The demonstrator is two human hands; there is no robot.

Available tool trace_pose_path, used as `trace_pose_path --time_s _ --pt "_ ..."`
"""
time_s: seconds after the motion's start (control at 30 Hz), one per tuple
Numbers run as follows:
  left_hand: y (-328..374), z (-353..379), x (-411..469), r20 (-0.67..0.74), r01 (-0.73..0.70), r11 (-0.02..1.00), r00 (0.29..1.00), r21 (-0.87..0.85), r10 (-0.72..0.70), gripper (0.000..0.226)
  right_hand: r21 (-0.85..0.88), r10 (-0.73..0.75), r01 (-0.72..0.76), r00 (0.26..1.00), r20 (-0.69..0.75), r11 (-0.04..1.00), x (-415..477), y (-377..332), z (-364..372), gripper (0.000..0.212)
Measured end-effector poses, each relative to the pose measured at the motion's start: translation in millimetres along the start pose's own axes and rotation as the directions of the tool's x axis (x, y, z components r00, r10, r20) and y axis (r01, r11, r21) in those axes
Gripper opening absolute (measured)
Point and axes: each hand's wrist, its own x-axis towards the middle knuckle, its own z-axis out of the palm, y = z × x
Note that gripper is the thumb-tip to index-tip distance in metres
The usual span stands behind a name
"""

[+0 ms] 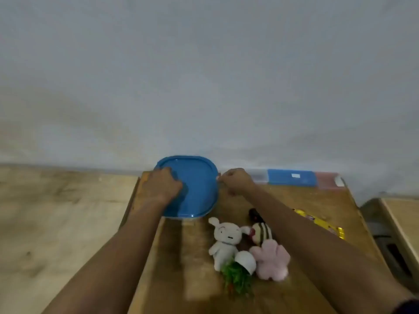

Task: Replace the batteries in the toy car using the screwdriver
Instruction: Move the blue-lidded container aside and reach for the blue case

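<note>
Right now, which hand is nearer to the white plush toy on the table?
Right. The right hand is at the right edge of the blue lid, just behind the white plush toy. The left hand rests on the lid's left side, farther off.

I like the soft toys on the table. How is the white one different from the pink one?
The white plush doll has a drawn face, long ears and a body with limbs; the pink plush toy shows no face and looks like a lobed flower or paw. The white plush doll lies nearer the blue lid, the pink plush toy further right. Both are soft toys lying on the wooden table, untouched by the hands.
</note>
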Motion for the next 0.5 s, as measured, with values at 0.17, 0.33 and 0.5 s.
trace_pose_path --time_s 0.17,0.33,0.5 --pt "-57.1 12.6 26.6 -0.049 0.213 0.967 0.974 -0.143 -0.222 0.047 0.051 0.081 -0.078 0.995 -0.059 0.996 21.4 11.8 50.7 0.033" --pt "-70.5 8.5 48.2 -0.054 0.216 0.945 0.97 -0.247 -0.236 0.029 0.016 0.019 -0.015 0.954 -0.298 1.0 24.9 17.0 73.2 0.02" --pt "-77.2 7.9 59.9 -0.041 0.23 0.918 0.966 -0.322 -0.257 0.027 -0.113 -0.023 -0.022 0.922 -0.387 0.993 27.6 18.6 75.0 0.028"
